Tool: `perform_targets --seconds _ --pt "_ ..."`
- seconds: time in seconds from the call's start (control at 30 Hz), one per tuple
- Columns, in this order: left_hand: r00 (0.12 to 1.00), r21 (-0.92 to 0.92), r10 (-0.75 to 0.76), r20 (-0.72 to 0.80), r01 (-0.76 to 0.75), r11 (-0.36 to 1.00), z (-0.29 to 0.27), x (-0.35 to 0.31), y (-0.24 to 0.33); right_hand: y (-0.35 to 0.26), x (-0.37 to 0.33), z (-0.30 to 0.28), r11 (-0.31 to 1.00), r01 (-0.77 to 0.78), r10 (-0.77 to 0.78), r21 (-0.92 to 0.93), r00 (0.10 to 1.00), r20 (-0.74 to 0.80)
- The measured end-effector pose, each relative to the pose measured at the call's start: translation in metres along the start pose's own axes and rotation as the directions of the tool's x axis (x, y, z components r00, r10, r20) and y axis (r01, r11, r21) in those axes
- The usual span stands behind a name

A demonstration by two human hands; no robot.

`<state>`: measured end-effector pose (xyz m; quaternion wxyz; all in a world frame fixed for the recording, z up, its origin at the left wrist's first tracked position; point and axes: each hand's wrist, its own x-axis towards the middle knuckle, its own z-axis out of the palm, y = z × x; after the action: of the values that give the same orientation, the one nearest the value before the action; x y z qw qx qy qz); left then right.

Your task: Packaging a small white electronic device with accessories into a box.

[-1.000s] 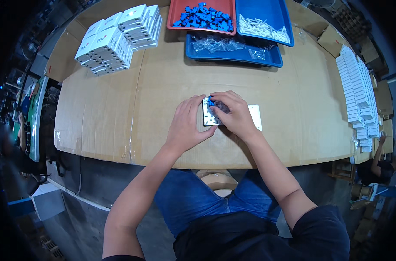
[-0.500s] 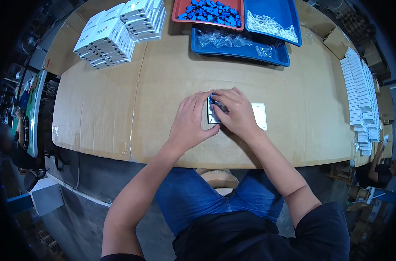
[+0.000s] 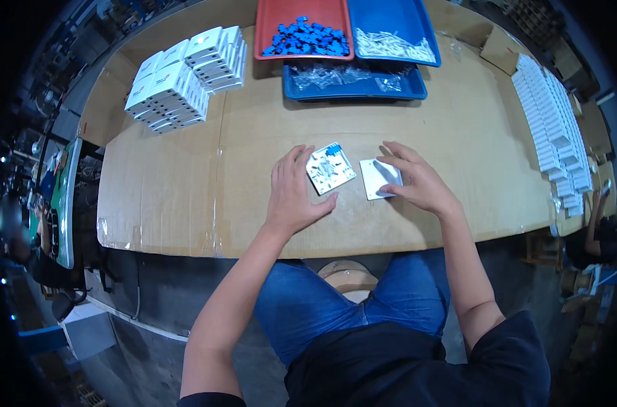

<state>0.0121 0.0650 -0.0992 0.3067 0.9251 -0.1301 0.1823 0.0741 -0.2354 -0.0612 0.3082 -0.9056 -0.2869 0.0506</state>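
A square white plastic housing [image 3: 330, 171] lies slightly turned on the cardboard-covered table, its inside facing up. A small blue part [image 3: 333, 150] sits at its far edge. My left hand [image 3: 292, 190] is open along the housing's left side, fingertips close to its far left corner and thumb apart near its lower edge. Just to the right rests a flat white square plate [image 3: 372, 180]. Over the plate's right side is my right hand [image 3: 420, 182], fingers apart, thumb and fingertips at or just above its surface; firm contact cannot be made out.
White boxes [image 3: 169, 91] stand stacked at the far left, and white pieces [image 3: 551, 129] at the right edge. At the back are a red tray [image 3: 305, 10] of blue parts, a blue tray [image 3: 390, 13] of white pieces, and a lower blue tray [image 3: 356, 93] holding clear bags.
My right hand has left the housing and moved right to the white plate. The housing, now uncovered, appears turned. My left hand has loosened beside it. The whole view has shifted slightly.
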Motion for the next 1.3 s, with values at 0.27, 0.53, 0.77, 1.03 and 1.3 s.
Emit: perform_targets --seconds 0.27,0.53,0.77,1.03,1.3 --pt "0.999 0.002 0.041 -0.006 -0.041 0.999 0.01 -0.001 -0.003 -0.013 -0.039 -0.014 0.994 0.032 -0.027 -0.106 0.999 0.044" --pt "0.999 -0.327 -0.053 -0.002 0.049 0.944 0.009 -0.007 -0.001 -0.001 -0.043 0.002 0.881 -0.21 0.257 0.423 0.965 -0.056" --pt "0.918 -0.793 -0.346 -0.194 0.061 0.607 -0.001 -0.017 0.049 0.019 -0.056 0.025 0.997 -0.032 0.004 -0.069 0.925 -0.38" --pt "0.777 -0.941 -0.589 0.221 0.011 -0.338 -0.008 -0.032 0.091 -0.013 -0.075 0.049 0.961 -0.069 -0.022 -0.266 0.945 -0.325" --pt "0.838 -0.681 -0.18 0.515 0.272 -0.68 -0.015 -0.036 0.107 -0.045 -0.061 -0.027 -0.188 0.209 0.237 0.96 0.958 -0.162"
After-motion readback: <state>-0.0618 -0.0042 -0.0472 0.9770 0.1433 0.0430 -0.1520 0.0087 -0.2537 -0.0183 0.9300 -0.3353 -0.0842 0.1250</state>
